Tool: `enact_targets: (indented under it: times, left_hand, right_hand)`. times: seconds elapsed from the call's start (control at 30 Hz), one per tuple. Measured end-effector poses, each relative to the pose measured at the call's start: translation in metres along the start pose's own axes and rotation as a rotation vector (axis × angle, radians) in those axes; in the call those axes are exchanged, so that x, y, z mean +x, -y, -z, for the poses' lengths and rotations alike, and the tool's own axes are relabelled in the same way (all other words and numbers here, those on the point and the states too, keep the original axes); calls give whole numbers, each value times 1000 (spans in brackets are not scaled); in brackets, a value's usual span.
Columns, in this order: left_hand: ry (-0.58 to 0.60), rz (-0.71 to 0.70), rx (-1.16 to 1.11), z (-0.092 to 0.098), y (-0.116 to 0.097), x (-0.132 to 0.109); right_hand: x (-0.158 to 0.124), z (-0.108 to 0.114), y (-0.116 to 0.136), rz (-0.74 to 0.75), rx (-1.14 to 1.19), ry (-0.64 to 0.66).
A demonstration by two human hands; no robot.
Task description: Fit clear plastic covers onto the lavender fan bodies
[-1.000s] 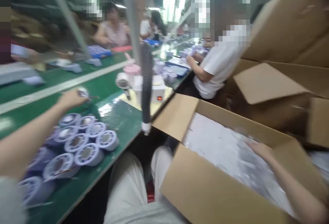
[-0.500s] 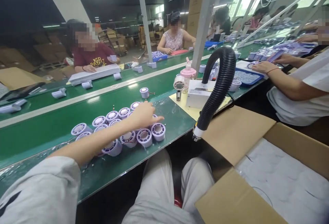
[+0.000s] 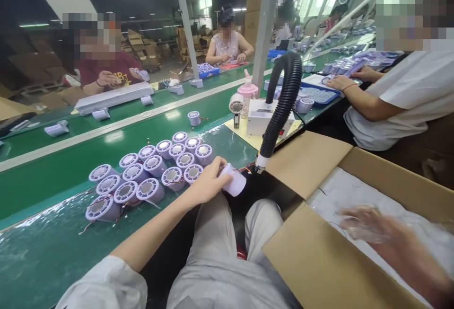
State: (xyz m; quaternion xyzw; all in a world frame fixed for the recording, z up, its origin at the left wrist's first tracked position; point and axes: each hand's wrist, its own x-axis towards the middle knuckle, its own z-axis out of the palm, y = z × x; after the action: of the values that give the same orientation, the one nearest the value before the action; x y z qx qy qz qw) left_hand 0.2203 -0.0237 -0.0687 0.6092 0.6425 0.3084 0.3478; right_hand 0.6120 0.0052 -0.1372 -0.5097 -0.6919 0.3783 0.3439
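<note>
My left hand (image 3: 209, 181) is closed around a light purple cylindrical fan housing (image 3: 235, 181), holding it tilted over the table's front edge. Thin coloured wires (image 3: 248, 169) stick out of the housing, close to the nozzle of a black flexible hose (image 3: 283, 105). My right hand (image 3: 369, 226) is smeared by motion above the open cardboard box (image 3: 305, 247); something clear and shiny may be in its fingers, but I cannot make it out. Several similar purple housings (image 3: 149, 188) stand in rows on the green table to the left, some with loose wires.
The hose rises from a white box-shaped machine (image 3: 260, 117) on a yellow sheet. A pink cup (image 3: 247, 90) stands behind it. White wrapped contents (image 3: 329, 195) lie inside the cardboard box. A green conveyor (image 3: 142, 127) runs past; people sit across it and to the right.
My left hand has drawn back from the rows to the table edge, now with a fan housing in it. My right hand has come into view over the box. The view has turned slightly right.
</note>
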Motion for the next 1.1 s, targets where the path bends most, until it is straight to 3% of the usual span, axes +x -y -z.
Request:
enact_targets:
  times: [0.07, 0.13, 0.23, 0.3, 0.37, 0.43, 0.57, 0.73, 0.8, 0.9, 1.03, 1.1]
  left_hand:
    - [169, 92, -560, -18, 4, -8]
    - [303, 197, -819, -39, 9, -14]
    - [455, 280, -856, -66, 14, -20]
    - [569, 268, -800, -73, 13, -23]
    - [642, 192, -649, -73, 9, -26]
    - [618, 51, -435, -68, 5, -28]
    - [376, -187, -218, -68, 4, -34]
    - [189, -276, -152, -85, 20, -42]
    - [193, -342, -96, -89, 25, -42]
    - [318, -374, -188, -88, 26, -41]
    - [439, -245, -416, -83, 22, -43]
    - [442, -167, -538, -83, 20, -46]
  right_hand:
    - [-16, -29, 20, 76, 91, 154]
    - [-26, -60, 44, 286, -88, 261]
    - [-30, -93, 74, 588, -427, 207]
    - [-28, -103, 84, 613, -598, 140]
    - [-24, -104, 86, 533, -669, 148]
    - [-22, -102, 86, 449, -590, 243]
    - [-21, -95, 89, 288, -172, 405]
    - [-22, -95, 95, 82, 92, 262]
    - [-20, -96, 94, 43, 146, 204]
    - [-17, -95, 90, -4, 225, 176]
    - [-15, -91, 85, -27, 336, 229]
    - [-16, -90, 82, 58, 273, 301]
